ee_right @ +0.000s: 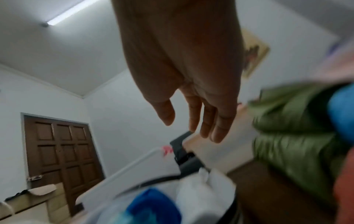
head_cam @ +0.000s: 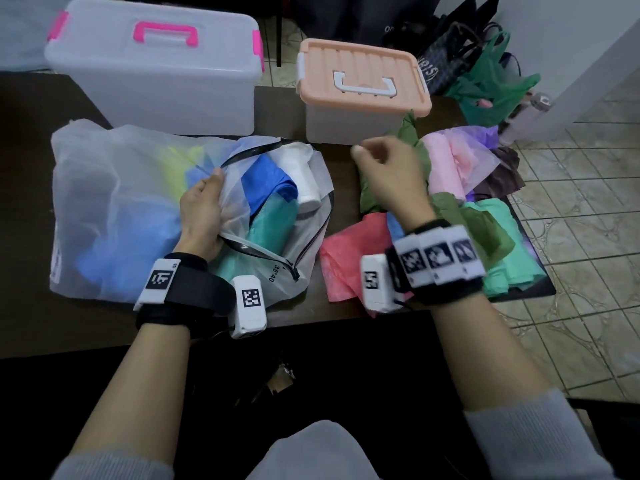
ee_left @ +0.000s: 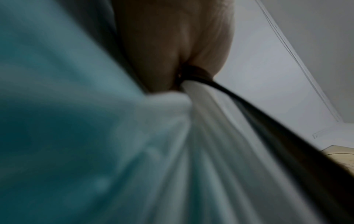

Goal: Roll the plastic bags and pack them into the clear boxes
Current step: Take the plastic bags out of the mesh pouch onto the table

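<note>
My left hand grips the black-zippered edge of a frosted pouch and holds its mouth apart; in the left wrist view the left hand pinches that pouch edge. Inside lie rolled bags: a blue roll, a white roll and a teal roll. My right hand hovers over an olive-green bag with straight, empty fingers. Two closed boxes stand behind: a large clear box with pink latches and a smaller box with a peach lid.
Loose bags lie at the right of the dark table: pink, red, mint green, purple. More bags, one green, sit on the tiled floor beyond the table's right edge.
</note>
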